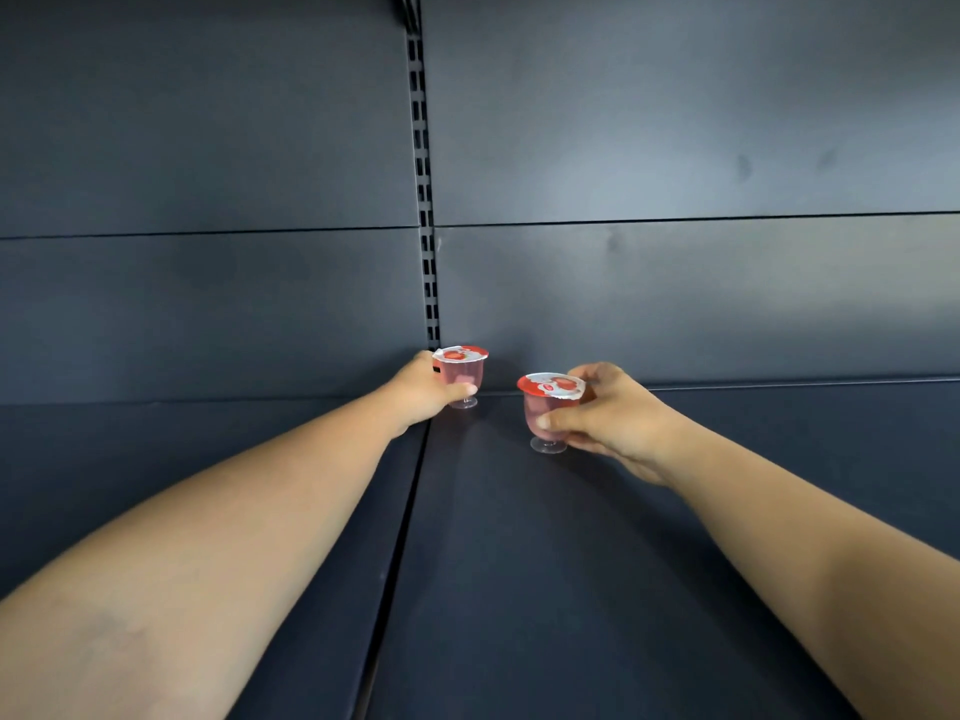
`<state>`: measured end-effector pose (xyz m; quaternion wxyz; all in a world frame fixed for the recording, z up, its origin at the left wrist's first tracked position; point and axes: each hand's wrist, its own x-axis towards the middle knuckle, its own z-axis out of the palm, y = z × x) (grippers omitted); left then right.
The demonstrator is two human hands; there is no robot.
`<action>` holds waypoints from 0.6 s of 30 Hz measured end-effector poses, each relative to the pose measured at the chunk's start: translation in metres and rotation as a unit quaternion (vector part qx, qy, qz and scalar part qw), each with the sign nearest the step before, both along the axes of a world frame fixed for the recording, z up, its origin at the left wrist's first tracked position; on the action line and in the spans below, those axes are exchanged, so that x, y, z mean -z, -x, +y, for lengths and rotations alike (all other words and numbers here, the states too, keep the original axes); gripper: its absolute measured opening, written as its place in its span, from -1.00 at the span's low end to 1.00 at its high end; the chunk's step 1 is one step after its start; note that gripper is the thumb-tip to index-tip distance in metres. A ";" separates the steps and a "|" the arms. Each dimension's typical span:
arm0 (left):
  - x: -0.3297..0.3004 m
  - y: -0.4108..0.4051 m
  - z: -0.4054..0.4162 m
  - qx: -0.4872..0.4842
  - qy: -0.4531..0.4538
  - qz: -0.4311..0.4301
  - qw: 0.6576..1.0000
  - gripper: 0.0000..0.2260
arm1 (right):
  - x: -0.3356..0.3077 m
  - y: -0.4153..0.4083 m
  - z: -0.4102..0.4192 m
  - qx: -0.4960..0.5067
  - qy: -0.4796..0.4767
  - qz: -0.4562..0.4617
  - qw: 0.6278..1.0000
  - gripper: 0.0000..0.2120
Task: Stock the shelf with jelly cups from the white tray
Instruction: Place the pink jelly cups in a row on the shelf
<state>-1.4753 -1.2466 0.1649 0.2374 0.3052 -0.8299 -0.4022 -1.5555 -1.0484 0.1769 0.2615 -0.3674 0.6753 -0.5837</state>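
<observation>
Jelly cups: two small clear footed cups of pink jelly, each sealed with a red and white foil lid, both upright at the rear of the dark shelf [519,563].
Left cup [462,374]: stood nearest the back wall [675,304], just right of the seam between the two shelf boards and just below the slotted upright [423,200]. Its foot appeared to rest on the shelf surface.
Right cup [549,407]: stood a little nearer the camera and to the right of the left cup, apart from it. Its foot was at or just above the shelf; contact could not be confirmed.
Left hand [423,389]: arm extended from lower left; thumb lay across the front of the left cup, remaining fingers hidden behind it, closed around the cup body.
Right hand [615,413]: arm extended from lower right; thumb pressed the front of the right cup, fingers curled behind the rim and under the bowl, clamped on the cup.
Shelf: dark grey metal, two boards meeting at a centre seam.
White tray: out of view.
</observation>
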 end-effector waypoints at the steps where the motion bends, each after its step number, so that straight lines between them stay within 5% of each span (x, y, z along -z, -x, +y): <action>1: -0.001 -0.001 0.000 0.003 -0.002 -0.003 1.000 -0.63 | 0.000 0.000 0.000 -0.003 -0.006 0.004 1.000 -0.61; 9: 0.000 -0.010 0.006 0.002 -0.021 -0.022 1.000 -0.62 | -0.002 -0.002 0.003 -0.047 -0.031 0.023 0.998 -0.66; 12: -0.013 -0.030 0.017 -0.009 -0.018 -0.063 0.998 -0.38 | -0.002 -0.001 0.005 -0.043 -0.025 0.006 0.999 -0.66; 14: -0.022 -0.054 0.038 -0.012 -0.002 -0.089 0.996 -0.28 | -0.003 -0.003 0.006 -0.046 -0.026 -0.010 0.999 -0.66; 18: -0.030 -0.106 0.101 0.036 0.106 -0.174 0.978 -0.42 | -0.005 -0.020 -0.003 -0.071 -0.037 -0.004 0.997 -0.75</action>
